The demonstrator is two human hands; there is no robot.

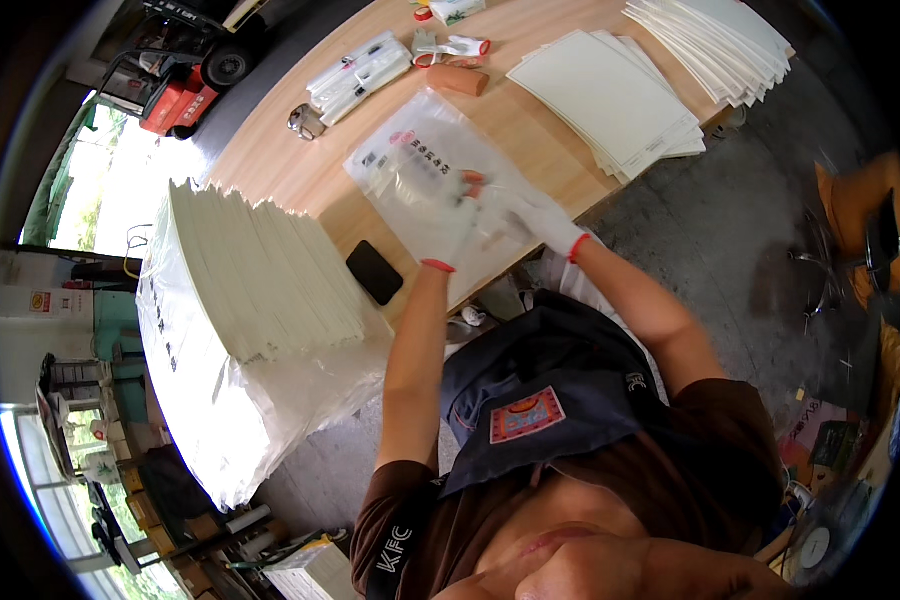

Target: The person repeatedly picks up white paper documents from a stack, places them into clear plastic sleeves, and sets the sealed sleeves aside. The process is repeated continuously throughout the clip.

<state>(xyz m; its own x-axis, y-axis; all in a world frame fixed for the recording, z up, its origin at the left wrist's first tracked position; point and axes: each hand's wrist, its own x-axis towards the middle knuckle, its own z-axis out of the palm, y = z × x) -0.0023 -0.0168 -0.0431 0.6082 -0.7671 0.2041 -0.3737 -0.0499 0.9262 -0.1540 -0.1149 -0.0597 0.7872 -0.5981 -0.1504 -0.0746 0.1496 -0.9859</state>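
A clear plastic bag (398,170) with dark and red print lies on the wooden table in front of me. My left hand (457,222), in a white glove with a red cuff, is over the bag's middle. Reddish fingertips show past its glove, but blur hides whether they grip the plastic. Close beside it, my right hand (538,214) wears a matching glove and reaches over the bag's right side. Motion smears its fingers. A black phone (375,272) lies left of the bag, near the table's front edge.
A tall stack of pale sheets (260,270) in plastic wrap stands at left. More sheets (610,95) and a fanned pile (720,45) lie right. Along the back are packed plastic bags (360,78), a tape dispenser (306,122), gloves (460,47) and a brown roll (457,80).
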